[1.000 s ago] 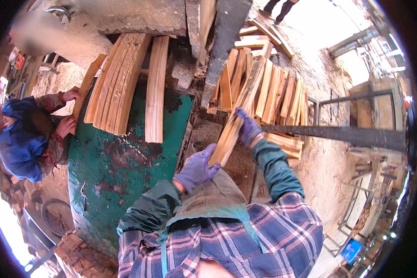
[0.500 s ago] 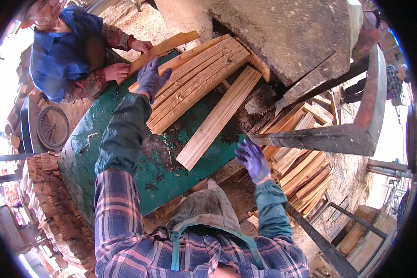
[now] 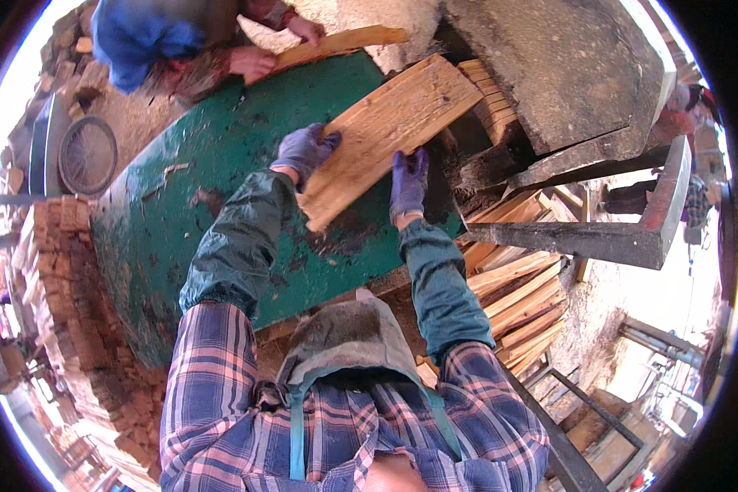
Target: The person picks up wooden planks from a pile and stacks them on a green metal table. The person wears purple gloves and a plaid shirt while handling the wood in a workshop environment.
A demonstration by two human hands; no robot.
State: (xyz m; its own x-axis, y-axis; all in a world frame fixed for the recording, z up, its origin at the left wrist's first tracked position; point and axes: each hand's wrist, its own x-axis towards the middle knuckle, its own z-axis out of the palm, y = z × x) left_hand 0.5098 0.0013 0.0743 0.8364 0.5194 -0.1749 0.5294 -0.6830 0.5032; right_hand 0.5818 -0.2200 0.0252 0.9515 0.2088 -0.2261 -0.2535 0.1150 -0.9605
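The person's left hand (image 3: pixel 303 152), in a purple glove, lies on the upper left edge of a bundle of wooden slats (image 3: pixel 389 135), its fingers (image 3: pixel 326 141) curled over that edge and pressing on the wood. The right hand (image 3: pixel 407 182), gloved the same, is set against the bundle's lower right side, fingers (image 3: pixel 414 160) held straight and close together, flat along the wood. Between the two hands the bundle is clamped. It lies tilted on the green desk (image 3: pixel 189 221), its lower end pointing toward the person and its far end reaching up beside a large grey stone-like block (image 3: pixel 566 74).

More slats (image 3: pixel 488 102) are stacked edge-on just beyond the bundle, under the block. A further heap of slats (image 3: pixel 517 303) lies below a dark metal beam (image 3: pixel 582 238), to the right of the person's right forearm.

At the far side of the desk a co-worker in a blue top has both hands (image 3: pixel 254 61) on a single long plank (image 3: pixel 336 45), well apart from the bundle. To the left stands a stack of small wooden pieces (image 3: pixel 57 271), and near it a round metal sieve-like ring (image 3: pixel 88 154).
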